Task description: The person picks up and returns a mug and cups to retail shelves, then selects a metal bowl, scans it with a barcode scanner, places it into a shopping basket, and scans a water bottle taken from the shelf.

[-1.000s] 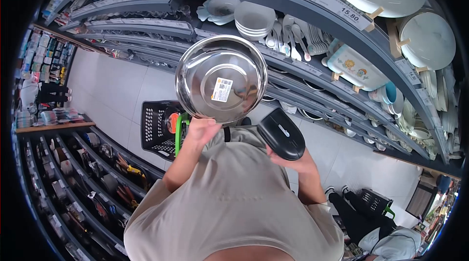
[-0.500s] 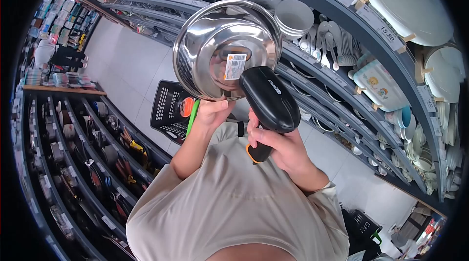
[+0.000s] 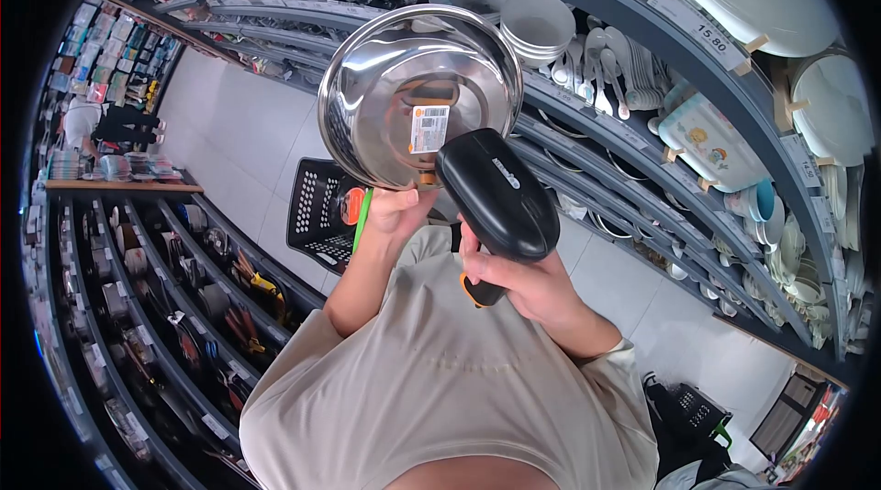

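Observation:
A shiny steel basin (image 3: 367, 105) is held up in front of me, its inside facing me. My left hand (image 3: 396, 207) grips its lower rim, the thumb on the near side. On the basin's bottom sits a white and orange barcode label (image 3: 429, 129). My right hand (image 3: 518, 274) is wrapped round the handle of a black barcode scanner (image 3: 500, 196) with an orange edge at the grip. The scanner's head overlaps the basin's lower right part in view, close to the label. Whether the two touch I cannot tell.
Shelves (image 3: 587, 114) with white bowls (image 3: 538, 24), spoons (image 3: 610, 63) and plates run across the top and right. A black basket (image 3: 317, 206) is beyond my left forearm. Racks of tools (image 3: 243, 325) fill the lower left. Other people (image 3: 83, 121) are at far left and lower right.
My right hand has raised the scanner from beside my body to the basin's label, its head turned toward the basin. The basin appears higher and larger. The view has shifted.

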### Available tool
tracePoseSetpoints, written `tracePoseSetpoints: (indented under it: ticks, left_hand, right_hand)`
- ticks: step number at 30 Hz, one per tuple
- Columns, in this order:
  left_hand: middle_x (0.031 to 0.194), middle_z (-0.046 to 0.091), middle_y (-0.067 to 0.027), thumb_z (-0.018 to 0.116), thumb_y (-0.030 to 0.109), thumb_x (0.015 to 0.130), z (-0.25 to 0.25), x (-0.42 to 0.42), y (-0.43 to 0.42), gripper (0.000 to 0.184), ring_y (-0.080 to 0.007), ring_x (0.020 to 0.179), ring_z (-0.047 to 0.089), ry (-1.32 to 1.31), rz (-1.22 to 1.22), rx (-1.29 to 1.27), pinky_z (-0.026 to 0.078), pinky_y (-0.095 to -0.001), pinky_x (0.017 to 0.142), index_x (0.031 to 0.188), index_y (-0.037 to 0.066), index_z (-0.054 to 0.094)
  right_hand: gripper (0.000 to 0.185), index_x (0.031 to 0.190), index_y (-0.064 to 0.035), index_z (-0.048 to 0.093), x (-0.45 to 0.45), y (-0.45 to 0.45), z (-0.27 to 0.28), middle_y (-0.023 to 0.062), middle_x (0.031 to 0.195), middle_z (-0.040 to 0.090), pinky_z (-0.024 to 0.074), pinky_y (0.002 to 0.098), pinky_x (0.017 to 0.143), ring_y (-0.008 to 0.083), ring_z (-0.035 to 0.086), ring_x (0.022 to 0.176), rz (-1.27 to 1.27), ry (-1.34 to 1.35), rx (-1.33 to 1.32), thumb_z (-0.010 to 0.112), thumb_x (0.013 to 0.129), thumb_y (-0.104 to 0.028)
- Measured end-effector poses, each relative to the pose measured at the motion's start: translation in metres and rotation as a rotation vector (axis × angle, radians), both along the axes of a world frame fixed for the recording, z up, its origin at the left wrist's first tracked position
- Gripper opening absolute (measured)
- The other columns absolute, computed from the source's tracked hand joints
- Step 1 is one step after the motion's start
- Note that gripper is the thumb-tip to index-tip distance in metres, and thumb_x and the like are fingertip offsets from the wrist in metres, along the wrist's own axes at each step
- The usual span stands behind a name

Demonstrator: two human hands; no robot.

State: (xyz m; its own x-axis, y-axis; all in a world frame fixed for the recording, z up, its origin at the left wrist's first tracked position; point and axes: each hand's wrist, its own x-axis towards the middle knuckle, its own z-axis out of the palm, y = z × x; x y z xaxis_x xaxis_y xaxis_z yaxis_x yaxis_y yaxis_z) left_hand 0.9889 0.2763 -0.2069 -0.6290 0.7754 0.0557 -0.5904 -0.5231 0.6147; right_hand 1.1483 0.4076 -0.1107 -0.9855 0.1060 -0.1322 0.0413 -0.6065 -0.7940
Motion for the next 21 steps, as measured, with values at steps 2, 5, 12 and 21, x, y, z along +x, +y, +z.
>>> tracePoseSetpoints:
  ticks: [2,5,12,21]
  left_hand:
    - [0.131,0.05,-0.0097,0.075,0.008,0.066,-0.008,-0.004,-0.002,0.079,-0.026,0.124,0.045,-0.003,-0.026,0.013,0.03,-0.0415,0.107,0.136,0.005,0.039]
    - [0.127,0.055,-0.0094,0.075,0.008,0.067,-0.007,-0.005,0.002,0.07,-0.0251,0.122,0.048,-0.031,-0.03,0.037,0.031,-0.039,0.107,0.131,0.005,0.047]
    - [0.131,0.055,-0.0055,0.074,0.01,0.068,-0.025,-0.011,-0.002,0.068,-0.0226,0.125,0.047,-0.052,-0.03,0.094,0.029,-0.0417,0.108,0.131,0.008,0.05]
    - [0.133,0.054,-0.0062,0.072,0.008,0.069,-0.025,-0.011,-0.002,0.067,-0.0233,0.126,0.047,-0.076,-0.093,0.114,0.029,-0.0425,0.109,0.132,0.009,0.049]
  right_hand:
    - [0.027,0.101,-0.0036,0.058,0.004,0.003,-0.001,-0.003,0.085,0.059,0.0423,0.0201,0.063,0.0022,0.053,0.076,-0.024,0.01,0.039,0.073,0.078,-0.004]
    - [0.051,0.114,-0.0017,0.055,0.024,0.022,-0.01,0.0019,0.096,0.062,0.0465,0.0236,0.074,0.0065,0.057,0.087,-0.003,-0.049,0.216,0.08,0.069,-0.003]
    - [0.089,0.144,-0.004,0.031,0.05,0.078,-0.057,0.0134,0.139,0.045,0.0348,0.0313,0.103,0.022,0.048,0.124,0.128,0.059,0.669,0.074,0.066,0.001]
    - [0.083,0.139,-0.0091,0.036,0.114,0.104,-0.253,0.0117,0.134,0.049,0.0377,0.031,0.102,0.0248,0.048,0.124,0.004,-0.446,0.788,0.065,0.063,0.009]
